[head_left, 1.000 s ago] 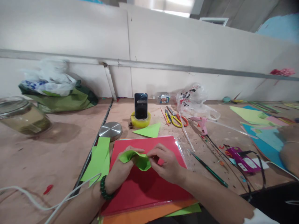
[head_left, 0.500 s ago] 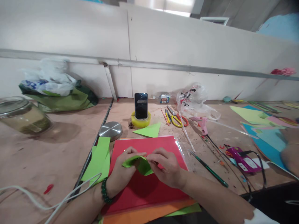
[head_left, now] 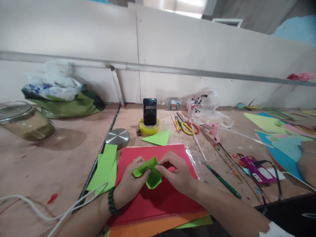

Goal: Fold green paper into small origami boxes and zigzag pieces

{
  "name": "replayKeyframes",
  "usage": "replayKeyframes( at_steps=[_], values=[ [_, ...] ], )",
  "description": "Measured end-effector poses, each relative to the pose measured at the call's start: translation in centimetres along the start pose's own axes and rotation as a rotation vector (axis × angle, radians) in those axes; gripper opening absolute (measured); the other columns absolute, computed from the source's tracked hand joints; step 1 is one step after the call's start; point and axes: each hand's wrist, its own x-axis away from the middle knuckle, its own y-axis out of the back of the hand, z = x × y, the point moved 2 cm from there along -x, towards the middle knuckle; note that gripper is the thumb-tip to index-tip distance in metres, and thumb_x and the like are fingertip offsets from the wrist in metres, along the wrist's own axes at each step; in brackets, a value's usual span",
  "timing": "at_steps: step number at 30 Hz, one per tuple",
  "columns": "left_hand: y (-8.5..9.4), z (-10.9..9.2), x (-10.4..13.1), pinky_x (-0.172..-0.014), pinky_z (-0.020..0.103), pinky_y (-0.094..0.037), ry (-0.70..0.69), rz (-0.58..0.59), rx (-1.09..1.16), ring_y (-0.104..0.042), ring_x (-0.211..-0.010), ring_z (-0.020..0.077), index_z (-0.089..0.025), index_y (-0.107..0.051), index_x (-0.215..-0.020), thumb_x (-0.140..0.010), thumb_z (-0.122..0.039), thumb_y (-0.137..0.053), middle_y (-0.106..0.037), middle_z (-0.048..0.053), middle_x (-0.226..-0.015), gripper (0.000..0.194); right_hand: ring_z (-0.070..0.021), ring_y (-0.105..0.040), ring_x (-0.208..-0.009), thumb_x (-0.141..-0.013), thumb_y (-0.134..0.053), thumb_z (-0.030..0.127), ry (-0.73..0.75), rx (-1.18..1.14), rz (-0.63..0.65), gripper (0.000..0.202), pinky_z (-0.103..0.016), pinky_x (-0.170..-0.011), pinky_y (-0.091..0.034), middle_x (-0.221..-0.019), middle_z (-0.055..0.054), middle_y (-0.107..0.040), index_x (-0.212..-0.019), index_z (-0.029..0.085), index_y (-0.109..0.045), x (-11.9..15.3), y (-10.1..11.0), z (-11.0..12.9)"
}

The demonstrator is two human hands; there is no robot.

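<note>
Left hand (head_left: 132, 184) is clamped on a piece of folded green paper (head_left: 153, 179), thumb inside the fold and fingers behind. Right hand (head_left: 179, 171) has thumb and forefinger together at the same paper's right edge. The paper is held over the middle of a red sheet (head_left: 153, 207); whether its lower tip touches the sheet cannot be told from where I stand. A ring and a green bead bracelet (head_left: 112, 200) are noted on the left hand and wrist.

The red sheet tops a stack by the desk's (head_left: 74, 164) near edge, an orange sheet (head_left: 138, 227) showing below it. Green strips (head_left: 106, 168) lie just beside its left edge; a green triangle (head_left: 158, 137) lies just past its far edge, a round metal lid (head_left: 118, 137) near its far left corner.

Toward the desk's far edge, a phone (head_left: 149, 112) stands upright at a yellow roll (head_left: 149, 129). Scissors (head_left: 185, 126) and a pink glue gun (head_left: 214, 131) lie to the right. Green-handled tweezers (head_left: 222, 181) point away from the near edge, left of a purple device (head_left: 261, 172). At the right edge of view, another person's hand (head_left: 307, 164) is by blue sheets (head_left: 281, 154).
</note>
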Motion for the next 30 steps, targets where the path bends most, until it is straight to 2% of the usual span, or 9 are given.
replayKeyframes(
  at_steps=[7, 9, 13, 15, 18, 21, 23, 26, 30],
  values=[
    [0.1, 0.0, -0.5, -0.063, 0.027, -0.043, 0.033, 0.084, -0.020, -0.051, -0.065, 0.0159, -0.020, -0.063, -0.065, -0.078, -0.026, -0.058, -0.054, -0.002, -0.063, 0.015, -0.0135, -0.059, -0.069, -0.088, -0.059, 0.027, 0.128, 0.055, 0.121, 0.011, -0.025, -0.062, -0.050, -0.079, -0.003, -0.060, -0.081, 0.019, -0.060, 0.2, -0.1, 0.2],
    [0.3, 0.2, -0.7, -0.064, 0.027, -0.044, 0.069, 0.066, -0.001, -0.052, -0.065, 0.0159, -0.019, -0.063, -0.065, -0.076, -0.025, -0.059, -0.057, -0.001, -0.064, 0.013, -0.0142, -0.059, -0.070, -0.086, -0.062, 0.032, 0.135, 0.100, 0.170, 0.013, -0.026, -0.064, -0.051, -0.082, -0.004, -0.061, -0.087, 0.019, -0.061, 0.3, -0.1, 0.3],
    [1.0, 0.7, -1.0, -0.069, 0.030, -0.048, 0.156, -0.028, 0.078, -0.058, -0.070, 0.0182, -0.019, -0.063, -0.070, -0.071, -0.026, -0.059, -0.063, 0.000, -0.070, 0.008, -0.0177, -0.060, -0.076, -0.077, -0.072, 0.043, 0.055, 0.190, 0.226, 0.041, -0.031, -0.067, -0.052, -0.093, -0.007, -0.063, -0.106, 0.018, -0.057, 0.3, -0.1, 0.2],
    [1.1, 0.6, -1.1, -0.075, 0.031, -0.049, 0.202, -0.037, 0.135, -0.060, -0.076, 0.0199, -0.019, -0.065, -0.073, -0.070, -0.026, -0.060, -0.065, 0.001, -0.074, 0.010, -0.0176, -0.060, -0.078, -0.076, -0.073, 0.045, 0.043, 0.175, 0.243, 0.048, -0.032, -0.069, -0.052, -0.099, -0.008, -0.064, -0.112, 0.019, -0.055, 0.3, -0.1, 0.0],
    [0.9, 0.5, -1.1, -0.076, 0.030, -0.049, 0.286, -0.033, 0.322, -0.061, -0.078, 0.0193, -0.018, -0.065, -0.075, -0.068, -0.026, -0.062, -0.066, 0.001, -0.078, 0.011, -0.0169, -0.061, -0.080, -0.073, -0.074, 0.048, 0.154, 0.113, 0.260, 0.051, -0.031, -0.072, -0.053, -0.098, -0.007, -0.063, -0.113, 0.021, -0.058, 0.2, -0.1, -0.1],
    [0.9, 0.6, -1.0, -0.064, 0.026, -0.050, 0.348, -0.038, 0.469, -0.058, -0.067, 0.0157, -0.019, -0.063, -0.072, -0.065, -0.026, -0.066, -0.062, 0.000, -0.071, 0.011, -0.0171, -0.061, -0.084, -0.075, -0.072, 0.048, 0.300, 0.089, 0.265, 0.042, -0.029, -0.075, -0.053, -0.097, -0.008, -0.062, -0.105, 0.020, -0.064, 0.2, 0.0, 0.1],
    [1.0, 0.6, -1.0, -0.057, 0.024, -0.048, 0.321, -0.017, 0.476, -0.054, -0.062, 0.0139, -0.019, -0.061, -0.070, -0.064, -0.026, -0.067, -0.059, -0.001, -0.069, 0.011, -0.0163, -0.062, -0.084, -0.080, -0.069, 0.044, 0.353, 0.094, 0.274, 0.030, -0.028, -0.075, -0.053, -0.095, -0.008, -0.062, -0.097, 0.020, -0.066, 0.2, 0.0, 0.3],
    [1.4, 0.6, -1.2, -0.056, 0.023, -0.045, 0.232, 0.021, 0.429, -0.051, -0.061, 0.0131, -0.019, -0.060, -0.067, -0.065, -0.031, -0.069, -0.055, -0.001, -0.067, 0.015, -0.0162, -0.062, -0.084, -0.084, -0.066, 0.038, 0.404, 0.131, 0.244, 0.018, -0.027, -0.073, -0.054, -0.091, -0.008, -0.064, -0.088, 0.020, -0.064, 0.2, 0.1, 0.6],
    [1.5, 0.5, -1.4, -0.060, 0.025, -0.045, 0.188, 0.080, 0.393, -0.049, -0.060, 0.0129, -0.018, -0.061, -0.064, -0.069, -0.036, -0.071, -0.055, -0.001, -0.067, 0.021, -0.0182, -0.063, -0.086, -0.085, -0.064, 0.042, 0.435, 0.164, 0.232, 0.028, -0.029, -0.073, -0.055, -0.094, -0.010, -0.066, -0.101, 0.019, -0.062, 0.1, 0.3, 0.8]
  ],
)
